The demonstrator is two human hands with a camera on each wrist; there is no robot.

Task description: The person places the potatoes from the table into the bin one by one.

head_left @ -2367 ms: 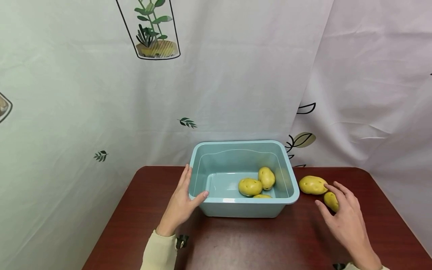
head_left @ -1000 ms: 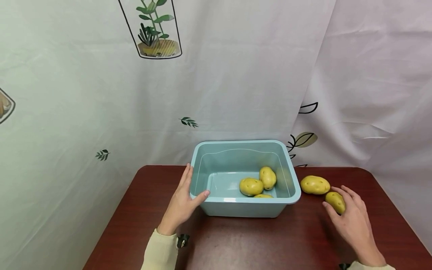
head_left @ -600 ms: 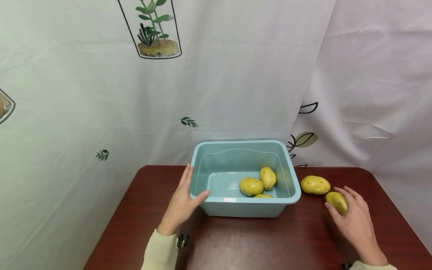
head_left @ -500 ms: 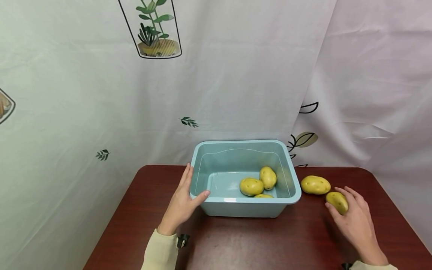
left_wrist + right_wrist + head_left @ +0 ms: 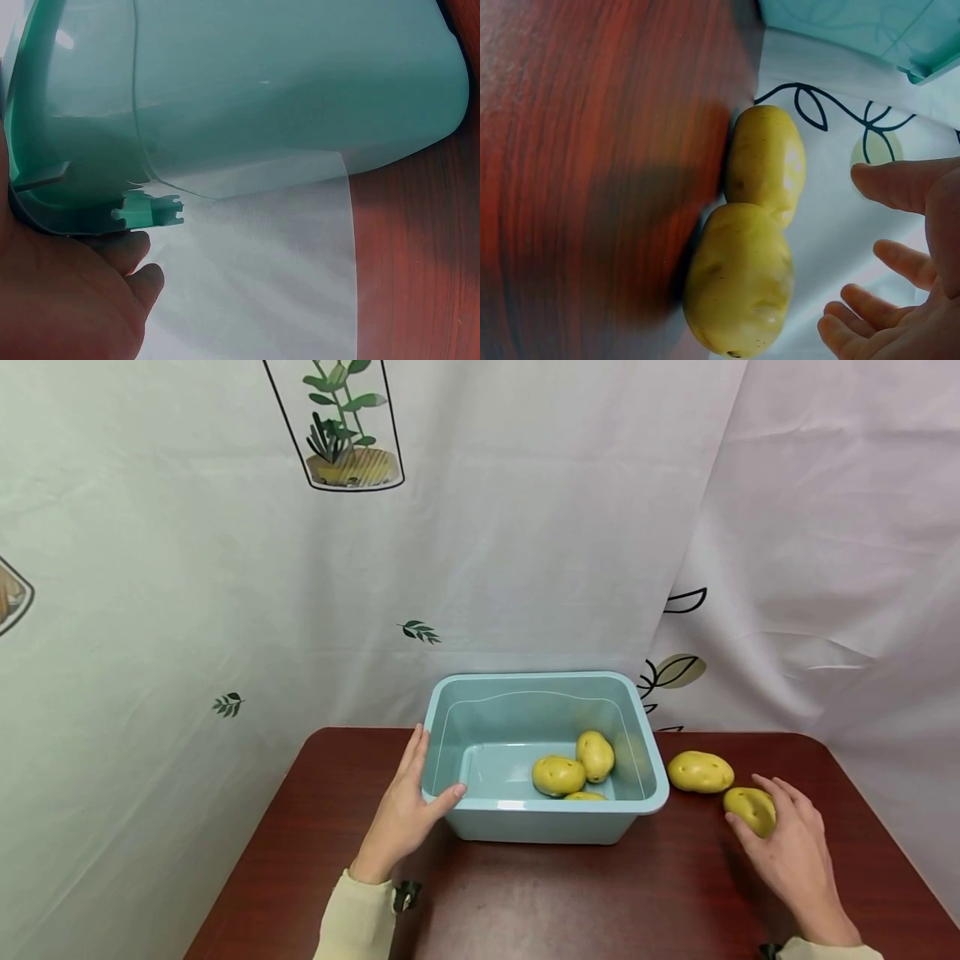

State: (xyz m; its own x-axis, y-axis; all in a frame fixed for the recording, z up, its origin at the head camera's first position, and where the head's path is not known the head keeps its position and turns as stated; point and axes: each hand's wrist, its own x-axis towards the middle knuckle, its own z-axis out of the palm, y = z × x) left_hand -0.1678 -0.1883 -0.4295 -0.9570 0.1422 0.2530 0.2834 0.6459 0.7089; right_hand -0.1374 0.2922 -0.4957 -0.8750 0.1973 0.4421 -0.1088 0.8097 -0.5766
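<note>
A light-blue plastic bin [image 5: 536,827] stands near the back of the table, with three yellow potatoes in it; one potato [image 5: 558,775] lies towards the bin's middle. My left hand [image 5: 401,822] rests at the bin's left front corner, thumb by the rim and fingers straight along the outside. To the right of the bin, a farther potato [image 5: 701,772] and a nearer potato [image 5: 750,811] lie almost end to end on the table. My right hand [image 5: 791,856] hovers beside the nearer one, fingers spread, and the right wrist view shows a gap between them.
The dark red wooden table [image 5: 562,902] has its back edge against a pale cloth backdrop [image 5: 525,543] with printed plants. The bin's raised walls stand between the loose potatoes and those inside.
My right hand has shifted a little to the right, so more of the nearer potato shows. The left hand, the bin and the potatoes stay in place.
</note>
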